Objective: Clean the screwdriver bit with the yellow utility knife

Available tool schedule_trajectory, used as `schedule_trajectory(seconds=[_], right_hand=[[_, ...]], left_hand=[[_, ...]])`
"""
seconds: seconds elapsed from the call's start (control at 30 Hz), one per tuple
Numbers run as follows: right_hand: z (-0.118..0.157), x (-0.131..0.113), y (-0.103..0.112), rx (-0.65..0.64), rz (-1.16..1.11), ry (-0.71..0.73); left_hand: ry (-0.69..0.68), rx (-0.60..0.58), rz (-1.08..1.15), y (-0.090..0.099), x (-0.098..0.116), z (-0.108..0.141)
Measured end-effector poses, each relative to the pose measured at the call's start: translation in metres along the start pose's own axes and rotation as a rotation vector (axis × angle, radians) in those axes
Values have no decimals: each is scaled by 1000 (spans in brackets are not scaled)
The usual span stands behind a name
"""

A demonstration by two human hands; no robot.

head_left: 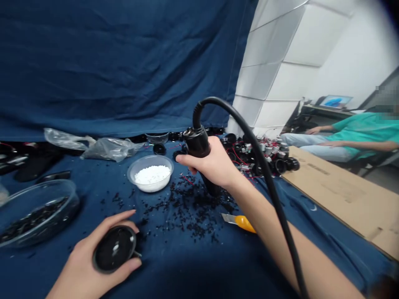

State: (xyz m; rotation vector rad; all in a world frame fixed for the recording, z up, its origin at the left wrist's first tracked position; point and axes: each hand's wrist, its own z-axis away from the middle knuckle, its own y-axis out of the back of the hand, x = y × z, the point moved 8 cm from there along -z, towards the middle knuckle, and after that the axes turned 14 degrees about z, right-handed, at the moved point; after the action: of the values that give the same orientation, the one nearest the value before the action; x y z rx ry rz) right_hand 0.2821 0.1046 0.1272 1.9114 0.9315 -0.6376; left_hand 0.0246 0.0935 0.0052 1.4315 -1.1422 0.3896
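At the lower left, my left hand [90,257] is wrapped round a round black cup-like part [114,250], its round face turned up. My right hand [215,164] grips a black cylindrical corded tool [197,143] held upright; a thick black cable [264,162] loops from its top and runs down past my forearm. The tool's lower end is over scattered small black pieces [193,216] on the blue cloth. Left of the tool stands a clear bowl of white granules [152,174]. A yellow-handled cutter [245,223] lies just under my right forearm.
A clear tub [67,207] with black pieces sits at the left edge. Plastic bags [109,148] lie at the back. Black parts with red wires [271,153] are heaped at the back right, beside a cardboard sheet [336,191]. A person in a green shirt [364,131] sits beyond.
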Motion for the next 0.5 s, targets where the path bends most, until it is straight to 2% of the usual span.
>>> schedule_trajectory(seconds=[0.13,0.3,0.5], right_hand=[[1,0,-2,-6,0,11],[-1,6,0,29,-8,-14],[-2,12,11,136,-26,-46]], left_hand=[[-34,-14,41,-3,11,-1],[-38,-40,47,-3,10,-1],[-11,-45,29,-5,8,0]])
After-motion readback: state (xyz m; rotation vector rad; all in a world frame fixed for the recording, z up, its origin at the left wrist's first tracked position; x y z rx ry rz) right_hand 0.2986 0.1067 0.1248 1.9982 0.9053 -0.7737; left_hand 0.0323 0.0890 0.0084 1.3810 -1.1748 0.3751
